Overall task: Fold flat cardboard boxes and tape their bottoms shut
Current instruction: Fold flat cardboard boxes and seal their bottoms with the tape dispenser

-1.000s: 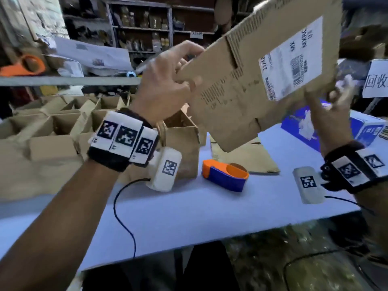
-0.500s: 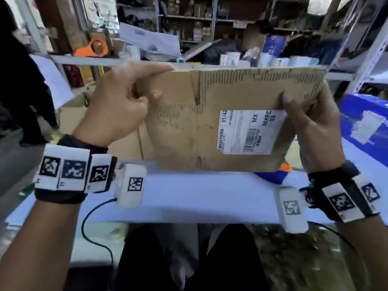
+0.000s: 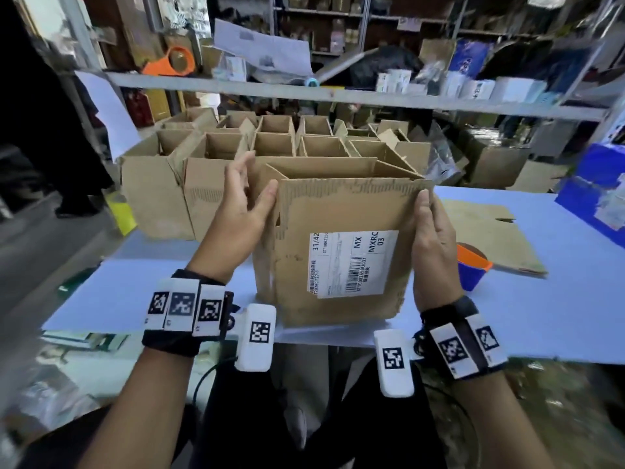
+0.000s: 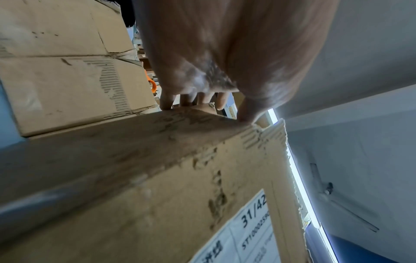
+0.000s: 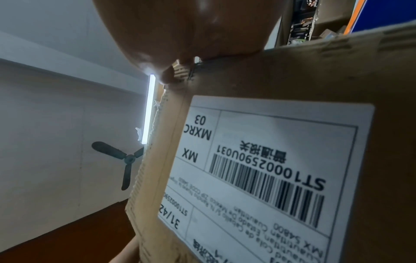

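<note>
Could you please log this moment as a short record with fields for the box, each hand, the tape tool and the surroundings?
box in work: brown cardboard box with a white shipping label, opened into a tube, top flaps up, standing on the pale blue table
left hand: left hand holds the box's left top corner, thumb on the front panel
right hand: right hand lies flat against the box's right edge
tape tool: orange and blue tape dispenser, on the table right of the box, untouched
surroundings: rows of open cardboard boxes behind; flat cardboard sheet at right
</note>
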A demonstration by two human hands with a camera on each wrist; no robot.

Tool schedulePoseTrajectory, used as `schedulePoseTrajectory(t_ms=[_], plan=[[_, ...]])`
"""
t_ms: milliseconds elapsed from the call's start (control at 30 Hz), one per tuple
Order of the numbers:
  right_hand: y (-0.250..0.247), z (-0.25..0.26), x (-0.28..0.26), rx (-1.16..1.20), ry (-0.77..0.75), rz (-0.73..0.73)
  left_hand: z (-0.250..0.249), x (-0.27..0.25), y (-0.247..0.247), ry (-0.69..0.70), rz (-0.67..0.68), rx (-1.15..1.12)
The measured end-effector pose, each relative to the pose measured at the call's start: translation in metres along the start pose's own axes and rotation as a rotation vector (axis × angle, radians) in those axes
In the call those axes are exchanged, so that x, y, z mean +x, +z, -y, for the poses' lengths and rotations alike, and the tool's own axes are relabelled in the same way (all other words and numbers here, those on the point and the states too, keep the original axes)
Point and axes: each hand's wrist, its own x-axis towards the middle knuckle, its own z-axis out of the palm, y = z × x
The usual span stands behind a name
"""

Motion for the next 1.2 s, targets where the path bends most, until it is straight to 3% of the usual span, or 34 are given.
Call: schedulePoseTrajectory(t_ms=[400,767,1000,1200], plan=[[0.012,0.0,0.0,0.055,0.063,0.035,0.003,0.003,-0.007,0.014,0.144,-0.236],[0.002,-0.01,0.005,-0.064,-0.061,-0.039,0.015,-0.002,0.004,0.041,0.086,-0.226],[0.001,-0.008,0.012,-0.073,-0.053,0.052,0.016,-0.011,0.003,-0.023,0.087,-0.203],[0.0,-0.007,0.01,-0.198,-0.023,0.115,0.007,-0.015,0.006,0.006,0.124,-0.089]])
